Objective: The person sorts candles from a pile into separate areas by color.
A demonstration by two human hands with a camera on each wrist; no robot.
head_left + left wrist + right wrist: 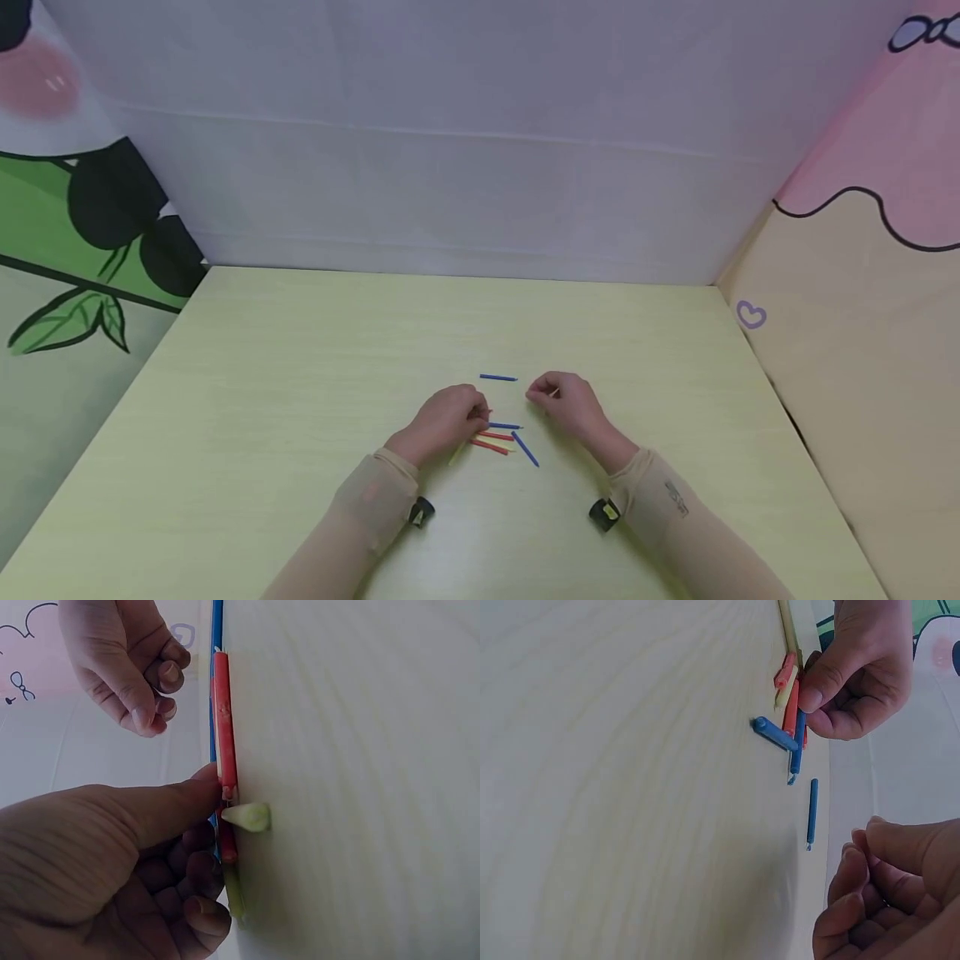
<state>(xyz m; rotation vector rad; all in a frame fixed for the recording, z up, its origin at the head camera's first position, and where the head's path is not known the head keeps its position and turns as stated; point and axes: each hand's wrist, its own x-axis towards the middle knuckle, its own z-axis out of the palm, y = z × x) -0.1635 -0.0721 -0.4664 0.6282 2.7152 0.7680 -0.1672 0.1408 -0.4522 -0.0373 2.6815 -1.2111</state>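
Observation:
My left hand [450,417] is at a small pile of thin candles on the table, its thumb and forefinger at the end of a blue candle [506,427]. Beside that one lie red candles [491,447] and yellow candles [457,455], partly hidden under the hand. A second blue candle [527,450] slants at the pile's right side. Farther back a third blue candle [498,377] lies apart. To the right, my right hand [570,404] hovers over the table, fingers loosely curled and thumb near the forefinger; nothing shows between them in the right wrist view.
The pale wood-grain table [300,333] reaches back to a plain whitish cloth wall [465,183]. Printed panels with cartoon shapes stand along the left and right sides. A small black device [604,514] is strapped at the right wrist, another [422,512] at the left.

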